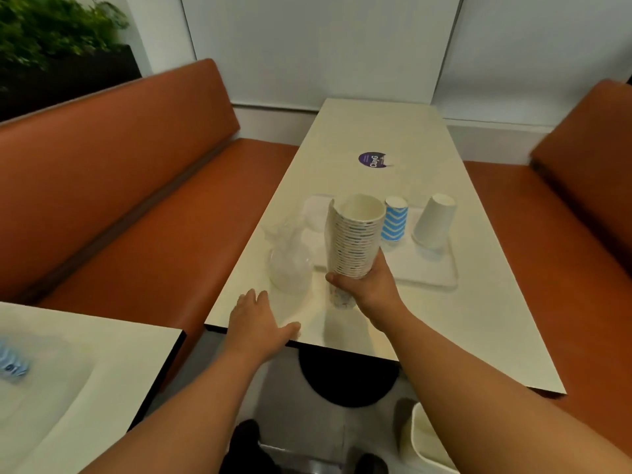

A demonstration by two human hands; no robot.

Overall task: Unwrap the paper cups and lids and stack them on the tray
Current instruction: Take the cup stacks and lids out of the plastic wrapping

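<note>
The right hand [367, 285] has its fingers wrapped round the base of a tall nested stack of patterned paper cups [355, 234], held upright above the near edge of the white plastic tray [427, 271], probably ready to be set down there. The left hand [256, 323] lies flat and empty at the cream table's [478, 319] near-left edge, seemingly for balance. Crumpled clear wrapping [290, 258] sits just left of the stack. On the tray, a blue-striped cup stack [395, 218] and a plain white cup stack [433, 220] occupy the far right, leaving the near left free.
</note>
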